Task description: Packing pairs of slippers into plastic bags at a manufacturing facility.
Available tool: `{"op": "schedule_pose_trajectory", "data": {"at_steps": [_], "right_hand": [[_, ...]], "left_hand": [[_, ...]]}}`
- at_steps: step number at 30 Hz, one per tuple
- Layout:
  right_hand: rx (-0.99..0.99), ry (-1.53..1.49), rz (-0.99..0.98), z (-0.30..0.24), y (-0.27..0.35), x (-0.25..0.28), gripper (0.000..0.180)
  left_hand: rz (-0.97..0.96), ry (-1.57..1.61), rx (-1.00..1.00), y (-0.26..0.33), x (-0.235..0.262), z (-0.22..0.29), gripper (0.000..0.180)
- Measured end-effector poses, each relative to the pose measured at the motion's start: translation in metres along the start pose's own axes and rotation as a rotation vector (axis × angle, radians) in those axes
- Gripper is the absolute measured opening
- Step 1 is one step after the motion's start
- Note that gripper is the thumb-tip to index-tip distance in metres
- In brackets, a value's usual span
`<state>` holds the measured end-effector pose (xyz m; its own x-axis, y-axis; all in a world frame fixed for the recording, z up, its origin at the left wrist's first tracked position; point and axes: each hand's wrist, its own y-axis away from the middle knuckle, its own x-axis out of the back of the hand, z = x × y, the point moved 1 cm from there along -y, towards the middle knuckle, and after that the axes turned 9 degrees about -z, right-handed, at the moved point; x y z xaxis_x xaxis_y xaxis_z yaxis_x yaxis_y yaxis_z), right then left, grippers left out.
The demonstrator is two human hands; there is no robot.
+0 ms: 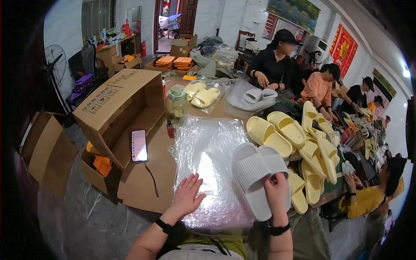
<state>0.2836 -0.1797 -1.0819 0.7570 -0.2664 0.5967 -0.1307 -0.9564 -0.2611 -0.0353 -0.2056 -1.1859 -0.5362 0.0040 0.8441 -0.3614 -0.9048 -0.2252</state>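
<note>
My left hand (pixel 188 196) lies flat with fingers spread on the left edge of a stack of clear plastic bags (pixel 212 151). The bags shine with reflected light. In my right hand (pixel 276 189) is a pair of grey slide slippers (pixel 250 175), gripped at the inner side with the soles tilted over the right part of the stack. One grey slipper overlaps the other. Just right of them, a heap of pale yellow slide slippers (pixel 310 158) covers that side of the table, nearest to my right hand.
Left of the bags, a phone (pixel 139 145) with a lit screen leans by an open cardboard box (pixel 117 117). A green bottle (pixel 177 100) and bagged yellow slippers (pixel 204 97) stand beyond. Bagged white slippers (pixel 255 96) lie before a co-worker (pixel 277 60); other people sit along the right.
</note>
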Motion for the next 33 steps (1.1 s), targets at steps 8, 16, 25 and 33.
{"op": "schedule_pose_trajectory", "data": {"at_steps": [8, 16, 25, 33], "right_hand": [[-0.058, -0.729, -0.199, -0.048, 0.030, -0.003, 0.036], [0.279, 0.129, -0.315, -0.024, 0.031, -0.094, 0.038], [0.289, 0.326, -0.268, -0.002, 0.036, -0.117, 0.028], [0.053, 0.249, -0.105, 0.021, 0.048, -0.083, 0.024]], "left_hand": [[0.003, 0.002, 0.004, 0.002, 0.002, 0.002, 0.058], [-0.072, -0.057, 0.042, 0.005, -0.007, -0.005, 0.062], [-0.042, -0.098, 0.002, 0.005, -0.010, -0.009, 0.063], [-0.074, -0.023, 0.019, 0.002, 0.000, -0.002, 0.074]]}}
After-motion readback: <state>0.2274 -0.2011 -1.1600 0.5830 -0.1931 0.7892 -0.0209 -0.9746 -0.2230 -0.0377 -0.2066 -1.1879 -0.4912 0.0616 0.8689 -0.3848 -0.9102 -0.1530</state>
